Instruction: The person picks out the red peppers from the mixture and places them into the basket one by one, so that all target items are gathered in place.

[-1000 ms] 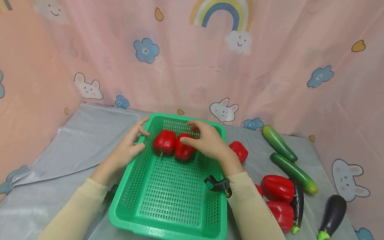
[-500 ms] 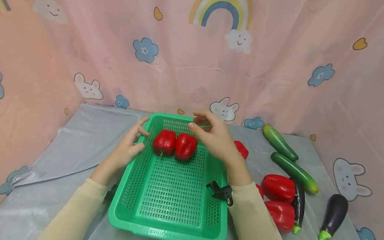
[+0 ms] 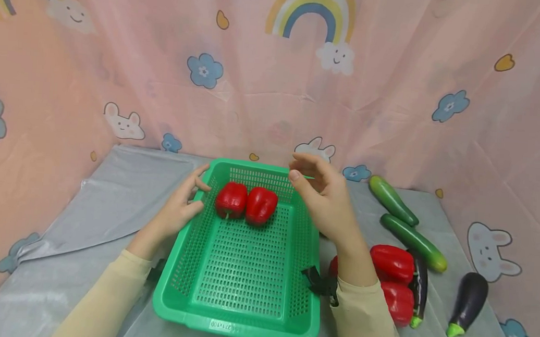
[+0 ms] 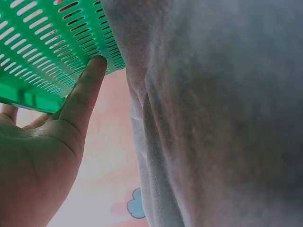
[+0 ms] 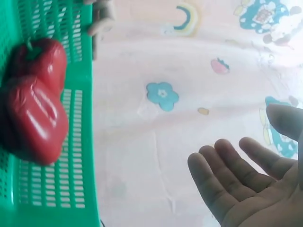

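Observation:
A green basket (image 3: 235,328) stands on the grey cloth with two red peppers, one (image 3: 231,200) at the left and one (image 3: 261,206) beside it, near its far end. My left hand (image 3: 176,207) rests on the basket's left rim; in the left wrist view its thumb (image 4: 85,94) lies against the slotted wall (image 4: 42,42). Above the basket's right rim is my right hand (image 3: 326,201), empty, fingers loosely bent and thumb apart. The right wrist view shows that hand (image 5: 255,184) away from the basket rim (image 5: 85,142).
Right of the basket lie red peppers (image 3: 391,264), partly behind my right forearm, with a dark eggplant (image 3: 419,288) beside them. Two green cucumbers (image 3: 392,200) (image 3: 412,242) lie farther back, and another eggplant (image 3: 468,302) at the far right. A pink patterned curtain (image 3: 255,110) hangs behind.
My right hand has let go of the right pepper in the basket and moved right, over the right rim. My left hand has not moved.

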Demonstrator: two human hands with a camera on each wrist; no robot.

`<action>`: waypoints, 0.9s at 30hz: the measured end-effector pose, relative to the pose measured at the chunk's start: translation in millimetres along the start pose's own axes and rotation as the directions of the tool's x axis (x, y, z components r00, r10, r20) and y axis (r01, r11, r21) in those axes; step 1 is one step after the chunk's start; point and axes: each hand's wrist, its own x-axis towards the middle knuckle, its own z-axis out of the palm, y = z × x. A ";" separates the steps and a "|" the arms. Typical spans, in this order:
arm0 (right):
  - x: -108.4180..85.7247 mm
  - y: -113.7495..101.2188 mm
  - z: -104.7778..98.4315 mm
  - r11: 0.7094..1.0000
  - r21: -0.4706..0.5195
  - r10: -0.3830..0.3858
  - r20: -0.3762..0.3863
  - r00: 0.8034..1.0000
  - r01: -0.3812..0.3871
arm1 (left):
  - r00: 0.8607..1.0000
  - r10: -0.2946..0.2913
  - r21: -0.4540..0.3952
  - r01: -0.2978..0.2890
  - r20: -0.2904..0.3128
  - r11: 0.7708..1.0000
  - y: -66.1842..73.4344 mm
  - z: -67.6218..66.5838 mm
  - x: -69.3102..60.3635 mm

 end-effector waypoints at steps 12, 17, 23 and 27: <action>-8.9 8.1 -34.0 0.992 -0.124 -0.031 -0.119 0.992 0.017 | 1.000 0.009 -0.003 -0.009 -0.010 1.000 -1.3 0.8 0.0; -10.1 15.2 -48.0 0.972 -0.228 0.035 -0.128 0.991 -0.064 | 1.000 0.001 0.000 -0.001 0.001 1.000 -0.9 1.5 0.0; -9.4 22.1 -53.3 0.960 -0.258 0.079 -0.139 0.987 -0.113 | 1.000 -0.012 0.003 0.012 0.001 1.000 -2.3 0.8 -0.9; -9.0 26.6 -55.1 0.957 -0.257 0.099 -0.143 0.985 -0.133 | 1.000 -0.008 0.000 0.008 0.001 1.000 -1.9 0.8 -0.7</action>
